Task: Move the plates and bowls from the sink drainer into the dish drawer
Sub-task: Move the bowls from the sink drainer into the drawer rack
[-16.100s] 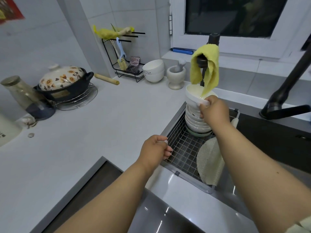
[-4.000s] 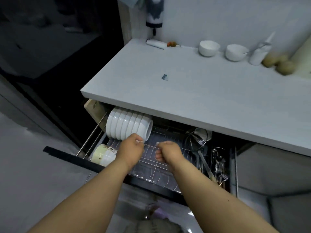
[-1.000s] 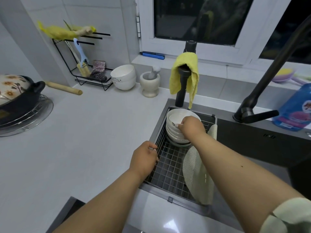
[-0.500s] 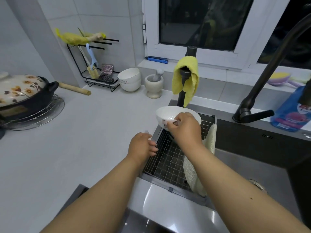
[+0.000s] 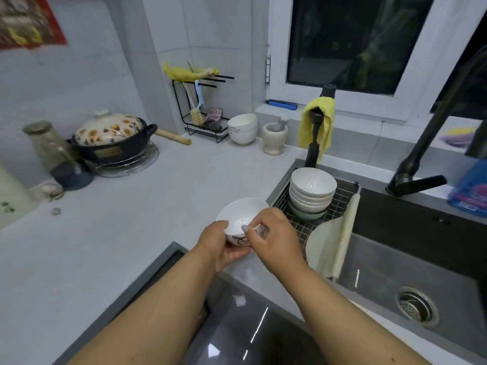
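Observation:
A white bowl (image 5: 238, 212) with a small printed figure on its side is held over the counter edge, left of the sink. My left hand (image 5: 216, 246) cups it from below and my right hand (image 5: 272, 237) pinches its near rim. A stack of several white bowls (image 5: 312, 192) on a greenish one remains in the wire drainer (image 5: 305, 227) at the sink's left end. A pale plate (image 5: 320, 243) leans on edge at the drainer's right side. The dish drawer is out of view.
A black tap post with a yellow cloth (image 5: 317, 127) stands behind the drainer. The black faucet (image 5: 421, 164) and dark sink basin (image 5: 395, 259) lie right. On the counter: stone mortar (image 5: 274, 137), two white bowls (image 5: 242, 127), utensil rack (image 5: 203, 111), flowered pot (image 5: 113, 135).
My right hand lifted the top bowl off the drainer stack and carried it left and toward me. My left hand left the drainer edge and now supports the bowl from below.

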A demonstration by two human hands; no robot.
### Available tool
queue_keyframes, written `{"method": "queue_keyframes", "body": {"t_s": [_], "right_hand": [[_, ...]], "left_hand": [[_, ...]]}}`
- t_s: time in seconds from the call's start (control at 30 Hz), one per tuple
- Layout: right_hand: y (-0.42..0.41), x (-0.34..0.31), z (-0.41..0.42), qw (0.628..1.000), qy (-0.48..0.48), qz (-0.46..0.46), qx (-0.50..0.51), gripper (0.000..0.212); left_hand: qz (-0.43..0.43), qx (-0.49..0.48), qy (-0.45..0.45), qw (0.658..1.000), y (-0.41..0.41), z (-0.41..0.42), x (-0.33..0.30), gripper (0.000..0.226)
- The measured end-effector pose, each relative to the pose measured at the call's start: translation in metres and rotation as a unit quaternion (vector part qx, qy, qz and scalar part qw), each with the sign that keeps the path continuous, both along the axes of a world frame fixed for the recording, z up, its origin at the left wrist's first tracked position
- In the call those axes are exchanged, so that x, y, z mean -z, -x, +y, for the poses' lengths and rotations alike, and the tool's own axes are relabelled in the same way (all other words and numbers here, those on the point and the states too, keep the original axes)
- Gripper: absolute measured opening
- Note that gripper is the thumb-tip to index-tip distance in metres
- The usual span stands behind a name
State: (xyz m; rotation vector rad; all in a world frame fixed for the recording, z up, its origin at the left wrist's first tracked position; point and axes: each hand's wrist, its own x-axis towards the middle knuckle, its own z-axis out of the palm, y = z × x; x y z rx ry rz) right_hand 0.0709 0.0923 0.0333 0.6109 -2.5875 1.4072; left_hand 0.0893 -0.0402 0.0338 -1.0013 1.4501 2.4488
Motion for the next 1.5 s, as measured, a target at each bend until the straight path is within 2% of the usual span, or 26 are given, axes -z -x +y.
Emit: {"method": "queue_keyframes", "body": {"t_s": [0.03, 0.1, 0.2, 0.33, 0.4, 0.47, 0.53, 0.63, 0.73, 0.8, 0.87, 1.0, 1.13, 1.27, 1.37, 1.5], "right_hand": [[-0.009, -0.002, -0.002, 1.000, 0.029, -0.004, 0.004, 0.013], [-0.024, -0.005, -0.007, 0.997, 0.056, -0.035, 0.036, 0.026], [-0.039, -0.005, -0.020, 0.986, 0.083, -0.133, 0.058, 0.037], [-0.062, -0.001, -0.051, 0.916, 0.165, -0.364, -0.043, 0.038], [-0.078, 0.002, -0.069, 0.889, 0.183, -0.410, -0.086, 0.031], [-0.098, 0.001, -0.087, 0.871, 0.189, -0.436, -0.124, 0.033], [-0.119, 0.000, -0.104, 0.860, 0.189, -0.448, -0.154, 0.035], [-0.153, -0.001, -0.129, 0.862, 0.171, -0.432, -0.204, 0.022], [-0.195, 0.000, -0.155, 0.863, 0.145, -0.425, -0.230, 0.030], [-0.227, 0.002, -0.171, 0.871, 0.120, -0.412, -0.241, 0.031], [-0.263, 0.006, -0.187, 0.872, 0.105, -0.406, -0.253, 0.024], [-0.348, 0.016, -0.213, 0.848, 0.069, -0.441, -0.286, 0.021], [-0.436, 0.035, -0.239, 0.827, 0.017, -0.453, -0.333, 0.017], [-0.519, 0.053, -0.263, 0.799, -0.034, -0.474, -0.369, 0.027], [-0.575, 0.064, -0.277, 0.788, -0.081, -0.474, -0.384, 0.021], [-0.638, 0.082, -0.294, 0.768, -0.143, -0.472, -0.409, 0.022]], "left_hand": [[0.002, -0.011, 0.023, 1.000, -0.010, -0.001, -0.001, 0.036], [-0.001, -0.029, 0.078, 0.997, -0.030, -0.005, 0.000, 0.033], [-0.008, -0.051, 0.127, 0.991, -0.061, -0.013, 0.001, 0.036], [-0.005, -0.102, 0.152, 0.983, -0.107, -0.034, -0.003, 0.041], [-0.004, -0.127, 0.160, 0.979, -0.133, -0.047, -0.005, 0.043], [-0.005, -0.153, 0.165, 0.974, -0.160, -0.061, -0.005, 0.044], [-0.003, -0.182, 0.170, 0.968, -0.188, -0.074, -0.003, 0.045], [-0.018, -0.214, 0.191, 0.958, -0.235, -0.092, -0.001, 0.046], [-0.046, -0.235, 0.226, 0.944, -0.288, -0.111, 0.003, 0.048], [-0.069, -0.258, 0.250, 0.931, -0.330, -0.123, 0.007, 0.044], [-0.089, -0.299, 0.260, 0.914, -0.375, -0.133, 0.013, 0.040], [-0.127, -0.366, 0.279, 0.879, -0.483, -0.156, 0.029, 0.032], [-0.187, -0.425, 0.307, 0.831, -0.601, -0.175, 0.046, 0.023], [-0.289, -0.436, 0.356, 0.774, -0.709, -0.179, 0.068, 0.035], [-0.382, -0.420, 0.399, 0.720, -0.781, -0.175, 0.084, 0.040], [-0.417, -0.445, 0.398, 0.685, -0.858, -0.166, 0.102, 0.035]]}}
